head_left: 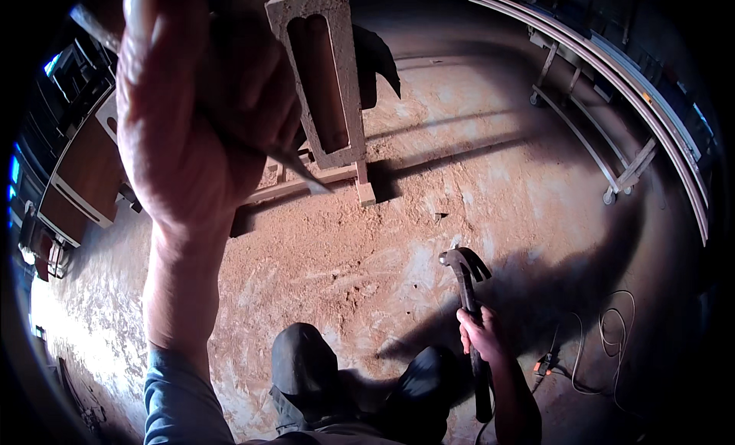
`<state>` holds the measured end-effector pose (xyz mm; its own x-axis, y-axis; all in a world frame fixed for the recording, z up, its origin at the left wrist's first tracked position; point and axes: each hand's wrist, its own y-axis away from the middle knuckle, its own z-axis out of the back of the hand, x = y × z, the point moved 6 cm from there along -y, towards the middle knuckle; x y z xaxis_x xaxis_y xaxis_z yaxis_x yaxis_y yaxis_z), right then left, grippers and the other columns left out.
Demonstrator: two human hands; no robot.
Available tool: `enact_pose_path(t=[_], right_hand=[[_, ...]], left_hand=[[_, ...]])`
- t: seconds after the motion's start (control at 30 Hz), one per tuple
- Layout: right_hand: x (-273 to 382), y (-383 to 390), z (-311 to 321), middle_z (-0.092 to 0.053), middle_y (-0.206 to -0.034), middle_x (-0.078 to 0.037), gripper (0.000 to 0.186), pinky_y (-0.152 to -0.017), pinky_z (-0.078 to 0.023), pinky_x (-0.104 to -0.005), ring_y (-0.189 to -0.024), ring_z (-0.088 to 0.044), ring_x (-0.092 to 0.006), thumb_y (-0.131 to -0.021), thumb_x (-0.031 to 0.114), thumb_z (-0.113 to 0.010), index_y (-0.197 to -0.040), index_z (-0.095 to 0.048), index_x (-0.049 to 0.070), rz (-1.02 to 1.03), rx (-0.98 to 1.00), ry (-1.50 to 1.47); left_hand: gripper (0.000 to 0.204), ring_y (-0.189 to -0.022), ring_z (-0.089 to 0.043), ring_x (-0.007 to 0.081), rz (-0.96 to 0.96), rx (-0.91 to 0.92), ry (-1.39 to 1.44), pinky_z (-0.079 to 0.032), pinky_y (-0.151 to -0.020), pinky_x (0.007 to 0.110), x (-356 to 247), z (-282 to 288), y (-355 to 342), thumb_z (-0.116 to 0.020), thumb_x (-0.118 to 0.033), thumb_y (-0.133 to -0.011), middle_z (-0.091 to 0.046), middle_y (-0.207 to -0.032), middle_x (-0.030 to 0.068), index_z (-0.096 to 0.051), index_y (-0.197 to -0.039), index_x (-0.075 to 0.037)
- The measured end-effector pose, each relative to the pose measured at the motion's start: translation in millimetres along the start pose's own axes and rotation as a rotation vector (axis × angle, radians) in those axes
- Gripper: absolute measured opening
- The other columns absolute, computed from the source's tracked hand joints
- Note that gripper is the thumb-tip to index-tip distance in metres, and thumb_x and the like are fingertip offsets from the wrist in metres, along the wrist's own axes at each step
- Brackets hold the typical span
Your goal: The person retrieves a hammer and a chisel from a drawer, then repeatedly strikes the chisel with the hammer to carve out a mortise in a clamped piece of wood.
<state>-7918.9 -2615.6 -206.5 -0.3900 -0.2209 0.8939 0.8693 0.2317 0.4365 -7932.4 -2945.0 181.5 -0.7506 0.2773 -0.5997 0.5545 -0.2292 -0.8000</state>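
My left hand (180, 131) is raised close to the camera, its fingers curled in shadow around what looks like a chisel. The chisel's narrow metal blade (302, 169) comes out below the fingers, pointing down and to the right. Just right of this hand stands a wooden piece (351, 77) with a long slot cut into its face, coated in sawdust; whether the hand touches it I cannot tell. Low on the right, my right hand (482, 334) is closed around the handle of a claw hammer (465, 269), held head up, apart from the wood.
Sawdust covers the floor (329, 253) around a low wooden frame (295, 186) under the slotted piece. A wheeled rack (574, 112) carries long boards at the right. An orange-tipped cable (605, 345) lies coiled at lower right. Brown panels (76, 177) stand at the left.
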Motion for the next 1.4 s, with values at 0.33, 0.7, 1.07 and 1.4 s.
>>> enact_pose_path(t=[0.33, 0.7, 1.07, 1.4], right_hand=[[-44, -16, -12, -0.053, -0.06, -0.002, 0.027, -0.041, -0.043, -0.0292, -0.045, -0.051, -0.0108, -0.098, 0.025, -0.064, -0.084, -0.053, 0.005, 0.153, 0.049, -0.059], [16, 32, 18, -0.054, -0.064, -0.004, 0.025, -0.043, -0.043, -0.028, -0.046, -0.05, -0.0121, -0.106, 0.027, -0.047, -0.111, -0.052, 0.003, 0.219, -0.014, -0.053], [223, 140, 54, -0.058, -0.079, 0.001, 0.014, -0.061, -0.042, -0.023, -0.068, -0.048, -0.0052, -0.095, 0.007, -0.065, -0.106, -0.058, 0.002, 0.971, -0.466, 0.331], [366, 229, -5, -0.044, -0.071, 0.006, 0.052, -0.05, -0.031, -0.0185, -0.058, -0.039, -0.0016, -0.098, 0.027, -0.06, -0.143, -0.048, 0.004, 1.54, -0.693, 0.625]], left_hand=[[0.034, -0.038, -0.042, 0.0081, -0.228, -0.313, -0.265, -0.037, -0.036, 0.023, -19, -51, -35, -0.068, -0.043, -0.095, -0.046, -0.055, -0.0025, -0.053, -0.091, -0.013], [0.037, -0.039, -0.043, 0.01, -0.239, -0.446, -0.288, -0.036, -0.036, 0.025, -14, -19, -31, -0.078, -0.035, -0.089, -0.047, -0.056, -0.0016, -0.048, -0.079, -0.015], [0.037, -0.045, -0.048, 0.0083, -0.164, -0.419, -0.475, -0.038, -0.041, 0.024, -18, -52, -27, -0.08, -0.032, -0.088, -0.053, -0.06, -0.0001, -0.052, -0.09, -0.008], [0.033, -0.052, -0.056, 0.0067, -0.221, -0.233, -0.606, -0.045, -0.047, 0.023, -5, -41, -20, -0.081, -0.026, -0.088, -0.057, -0.064, -0.0008, -0.054, -0.094, -0.009]])
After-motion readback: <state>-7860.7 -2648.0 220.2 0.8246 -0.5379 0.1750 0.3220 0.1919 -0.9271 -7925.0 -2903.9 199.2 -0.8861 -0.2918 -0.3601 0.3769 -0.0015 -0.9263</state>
